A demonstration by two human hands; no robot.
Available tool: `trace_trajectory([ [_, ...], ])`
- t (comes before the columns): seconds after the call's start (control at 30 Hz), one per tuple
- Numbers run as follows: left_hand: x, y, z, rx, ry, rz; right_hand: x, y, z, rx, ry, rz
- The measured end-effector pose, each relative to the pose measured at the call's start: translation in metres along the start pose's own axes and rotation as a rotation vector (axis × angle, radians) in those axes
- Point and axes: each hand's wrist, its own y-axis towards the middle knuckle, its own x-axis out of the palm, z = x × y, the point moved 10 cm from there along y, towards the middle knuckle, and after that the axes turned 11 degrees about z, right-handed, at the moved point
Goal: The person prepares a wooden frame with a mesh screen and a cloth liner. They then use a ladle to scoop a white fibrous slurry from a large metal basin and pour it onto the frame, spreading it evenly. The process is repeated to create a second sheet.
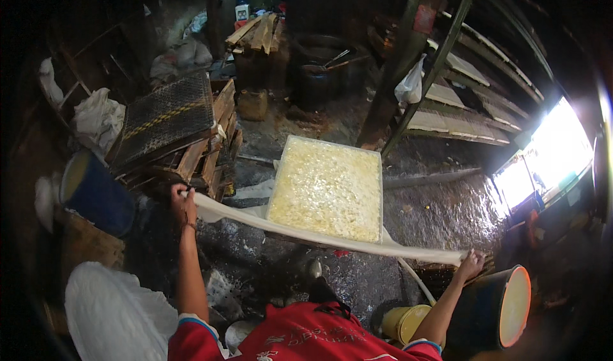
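A square tray (381,188) in front of me is full of a wet, lumpy, pale yellow curd (325,185). A white cloth (306,237) is stretched taut along the tray's near side, with a bit of it showing past the far left edge. At the left, my left hand (184,198) grips one end of the cloth, fingers closed. Out to the right, my right hand (472,264) is closed on the other end. Both arms are spread wide, and the cloth runs between them beyond both sides of the tray.
Wooden crates with a mesh rack (169,121) stand at the left, beside a blue barrel (99,195). Near my right arm are a dark barrel (488,310) and a yellow bucket (405,323). A wooden post (399,67) and slatted shelves (460,99) rise at the right. The floor looks wet.
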Motion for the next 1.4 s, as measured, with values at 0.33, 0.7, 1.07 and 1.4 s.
trace_trajectory([
  [0.33, 0.204, 0.055, 0.052, 0.241, 0.185, -0.258, 0.239, 0.04, -0.125, -0.455, -0.379, -0.357],
  [0.7, 0.452, 0.153, -0.069, 0.494, 0.713, -0.347, 0.531, 0.001, 0.047, -0.418, -0.786, -0.695],
  [1.07, 0.65, 0.166, -0.223, -0.307, 1.074, -0.486, 0.658, -0.016, 0.227, -0.223, -1.078, -0.795],
  [1.4, 0.815, 0.093, -0.209, -0.272, 0.083, -0.702, 0.861, -0.235, 0.233, -0.327, -0.543, -1.299],
])
